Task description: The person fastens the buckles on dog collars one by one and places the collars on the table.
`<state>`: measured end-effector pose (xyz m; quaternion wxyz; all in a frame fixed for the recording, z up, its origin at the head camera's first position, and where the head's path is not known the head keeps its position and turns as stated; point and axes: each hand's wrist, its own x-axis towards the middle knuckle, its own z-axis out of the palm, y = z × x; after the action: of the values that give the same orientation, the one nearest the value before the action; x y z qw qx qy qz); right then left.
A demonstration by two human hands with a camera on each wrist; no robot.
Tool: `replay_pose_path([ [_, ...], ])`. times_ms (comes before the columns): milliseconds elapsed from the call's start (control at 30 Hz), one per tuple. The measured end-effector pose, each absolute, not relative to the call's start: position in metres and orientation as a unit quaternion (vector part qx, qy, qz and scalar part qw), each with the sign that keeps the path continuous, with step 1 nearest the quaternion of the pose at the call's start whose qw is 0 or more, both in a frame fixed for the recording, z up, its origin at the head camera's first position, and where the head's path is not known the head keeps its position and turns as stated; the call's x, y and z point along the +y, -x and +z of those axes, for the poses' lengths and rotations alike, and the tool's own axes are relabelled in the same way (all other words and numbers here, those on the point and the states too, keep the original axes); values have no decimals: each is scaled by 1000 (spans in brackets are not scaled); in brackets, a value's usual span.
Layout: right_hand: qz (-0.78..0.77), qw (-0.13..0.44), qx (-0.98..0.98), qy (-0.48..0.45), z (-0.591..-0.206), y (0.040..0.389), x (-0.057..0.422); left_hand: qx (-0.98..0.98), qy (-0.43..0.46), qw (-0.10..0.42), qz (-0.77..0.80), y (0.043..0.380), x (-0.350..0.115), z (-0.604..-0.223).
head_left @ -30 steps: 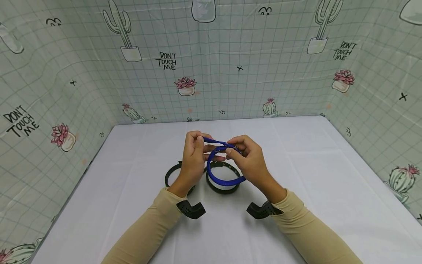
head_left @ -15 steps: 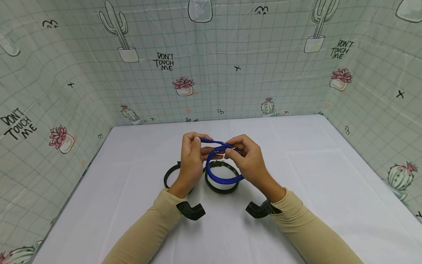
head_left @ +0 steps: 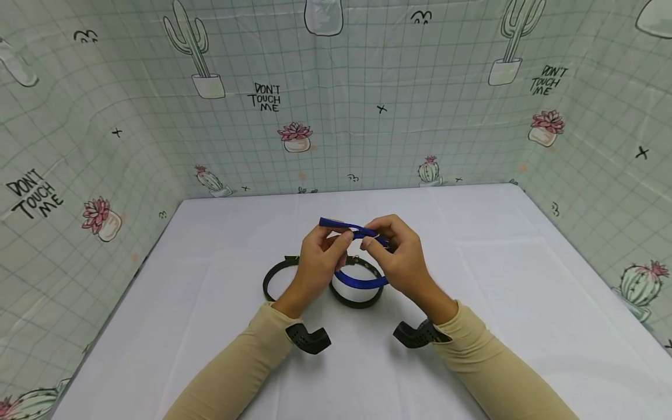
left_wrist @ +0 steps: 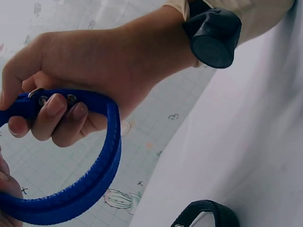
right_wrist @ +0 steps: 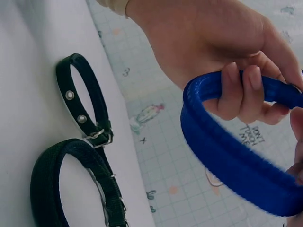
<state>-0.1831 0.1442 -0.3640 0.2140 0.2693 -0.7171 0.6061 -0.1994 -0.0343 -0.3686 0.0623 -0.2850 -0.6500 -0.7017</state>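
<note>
A blue buckled collar [head_left: 362, 283] is held up over the table between both hands. My left hand [head_left: 319, 256] pinches its band between thumb and fingers, and the strap's free end [head_left: 326, 222] sticks out above that hand. My right hand [head_left: 403, 255] grips the overlapping straps near the buckle. In the left wrist view the right hand's fingers curl round the band beside the metal buckle [left_wrist: 36, 93] and eyelets [left_wrist: 71, 99]. The right wrist view has the left hand's fingers [right_wrist: 255, 78] hooked over the blue collar [right_wrist: 232, 153], right-hand fingertips at the edge.
Two dark collars rest on the white tablecloth [head_left: 472, 256] below the hands: the left dark collar [head_left: 270, 272] is partly hidden by the left forearm, the right dark collar [head_left: 358, 304] lies behind the blue loop. A cactus-print cloth [head_left: 346, 128] stands up around the table.
My left hand has let go of the strap's free end and moved right, to pinch the collar close to my right hand. My right hand has barely moved.
</note>
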Motion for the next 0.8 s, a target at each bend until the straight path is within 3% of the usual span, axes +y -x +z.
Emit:
replay_pose_path([
  [467,583,210,-734,-277,-365,184,142,-651,245,91,-712,199,-31,-367],
  [800,557,227,-754,-263,-366,184,144,-627,267,47,-730,198,-30,-371],
])
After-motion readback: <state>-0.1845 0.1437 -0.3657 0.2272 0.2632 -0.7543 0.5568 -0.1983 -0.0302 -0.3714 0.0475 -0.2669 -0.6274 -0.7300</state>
